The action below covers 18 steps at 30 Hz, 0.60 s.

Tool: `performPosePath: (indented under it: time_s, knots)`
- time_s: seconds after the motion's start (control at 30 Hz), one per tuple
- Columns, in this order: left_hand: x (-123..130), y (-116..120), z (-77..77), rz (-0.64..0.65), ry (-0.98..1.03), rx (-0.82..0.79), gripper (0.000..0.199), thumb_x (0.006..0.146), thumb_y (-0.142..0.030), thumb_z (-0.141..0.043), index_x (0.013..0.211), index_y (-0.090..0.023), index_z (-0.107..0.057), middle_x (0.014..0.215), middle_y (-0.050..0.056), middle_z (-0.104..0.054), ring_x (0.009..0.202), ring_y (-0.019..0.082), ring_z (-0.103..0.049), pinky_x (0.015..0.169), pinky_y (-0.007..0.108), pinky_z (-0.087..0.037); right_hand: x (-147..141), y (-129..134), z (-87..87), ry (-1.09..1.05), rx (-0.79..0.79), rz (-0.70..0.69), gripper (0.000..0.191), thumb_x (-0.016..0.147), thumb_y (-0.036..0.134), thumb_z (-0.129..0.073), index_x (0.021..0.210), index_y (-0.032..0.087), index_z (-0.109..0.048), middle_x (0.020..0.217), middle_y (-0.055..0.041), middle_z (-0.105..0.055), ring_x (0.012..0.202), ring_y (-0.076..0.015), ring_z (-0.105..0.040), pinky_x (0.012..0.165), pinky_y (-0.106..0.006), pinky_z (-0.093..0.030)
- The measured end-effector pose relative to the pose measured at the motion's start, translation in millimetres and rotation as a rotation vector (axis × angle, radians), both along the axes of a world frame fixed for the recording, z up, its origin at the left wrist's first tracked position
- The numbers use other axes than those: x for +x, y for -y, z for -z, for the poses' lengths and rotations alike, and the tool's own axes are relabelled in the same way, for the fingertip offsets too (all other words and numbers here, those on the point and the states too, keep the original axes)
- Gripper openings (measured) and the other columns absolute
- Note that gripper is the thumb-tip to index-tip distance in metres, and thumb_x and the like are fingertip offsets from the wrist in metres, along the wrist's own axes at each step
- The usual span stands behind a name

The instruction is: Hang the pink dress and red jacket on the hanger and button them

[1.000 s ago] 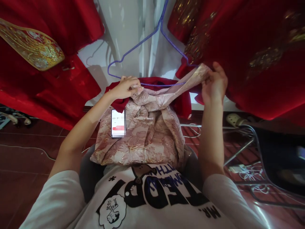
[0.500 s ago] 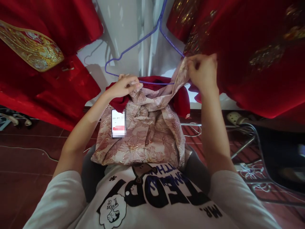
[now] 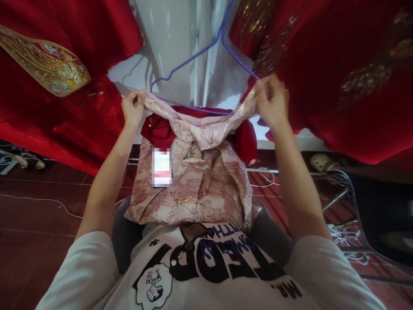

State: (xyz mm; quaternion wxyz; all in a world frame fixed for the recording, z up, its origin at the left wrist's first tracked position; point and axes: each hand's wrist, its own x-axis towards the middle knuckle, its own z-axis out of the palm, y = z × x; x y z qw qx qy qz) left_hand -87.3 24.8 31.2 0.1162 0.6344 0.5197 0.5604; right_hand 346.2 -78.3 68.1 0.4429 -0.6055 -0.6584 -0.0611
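Grips one end of the pink brocade garment's (image 3: 180, 202) upper band (image 3: 206, 133) in the left hand (image 3: 134, 110), and the opposite end in the right hand (image 3: 274, 101), fingers and thumb closed on the fabric in both. Stretches the band between the two hands in a sagging curve, with the body of the garment bunched across the lap, just beyond the printed white shirt (image 3: 206, 277).

Carries a phone (image 3: 161, 168) lying on the left part of the brocade, partly pixelated on its screen. Shows crumpled red cloth (image 3: 159, 131) behind and beside the band, bulging out at both sides.

Has a purple hanger (image 3: 193, 55) standing upright just beyond, with its lower bar crossing behind the front of the band and its right end hidden near the right hand; too covered there to tell about contact.

Is flanked closely by hanging red garments: on the left (image 3: 106, 26), with a gold embroidered panel (image 3: 58, 69); on the right (image 3: 322, 94), with gold patches, close beside the right hand. Includes a pale wall (image 3: 161, 26) behind the hanger.

Shows, lower right, a light clog (image 3: 321, 162), a black chair (image 3: 380, 215) and tangled white cables (image 3: 342, 237); at far left, shoes (image 3: 40, 164) and a thin cord (image 3: 41, 199) across the red tiled floor (image 3: 29, 215).
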Motion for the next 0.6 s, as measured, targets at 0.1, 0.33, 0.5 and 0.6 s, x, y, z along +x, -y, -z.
performPosePath:
  time_s: [0.1,0.33,0.5,0.6]
  knots:
    - [-1.6,-5.0,8.9,-0.028,0.127,-0.046,0.041,0.092,-0.059,-0.073,0.078,-0.022,-0.063,0.085,0.001,-0.071,0.093,0.022,-0.067,0.087,0.036,-0.053,4.4,-1.7,-3.2,0.016,-0.021,0.027,0.020,0.108,0.038,-0.047,0.096,0.024,-0.057,0.109,-0.0063,-0.072,0.112,-0.0271,-0.063,0.107,-0.052,-0.042]
    - [1.5,-12.8,11.1,0.006,0.168,-0.074,0.045,0.104,-0.054,-0.067,0.098,-0.010,-0.067,0.090,-0.005,-0.068,0.086,0.006,-0.053,0.090,0.026,-0.047,1.0,1.3,-8.1,-0.008,-0.043,0.046,0.021,0.107,0.038,-0.048,0.097,0.023,-0.058,0.111,-0.0056,-0.073,0.113,-0.0270,-0.062,0.113,-0.055,-0.037]
    - [14.6,-18.6,-15.0,0.155,-0.049,0.031,0.103,0.072,-0.108,-0.034,0.104,-0.015,-0.064,0.096,-0.006,-0.066,0.092,0.008,-0.046,0.094,0.029,-0.044,-2.7,6.2,-7.7,0.036,-0.049,0.056,0.020,0.107,0.036,-0.047,0.097,0.024,-0.059,0.110,-0.0054,-0.073,0.112,-0.0256,-0.061,0.108,-0.048,-0.041]
    - [36.1,-21.7,-37.1,0.234,-0.252,0.097,0.101,0.075,-0.108,-0.027,0.100,-0.018,-0.066,0.096,-0.004,-0.066,0.092,0.011,-0.046,0.098,0.033,-0.041,-3.6,5.6,-6.0,0.042,-0.052,0.048,0.020,0.106,0.035,-0.046,0.096,0.025,-0.059,0.107,-0.0047,-0.074,0.107,-0.0251,-0.065,0.106,-0.046,-0.044]
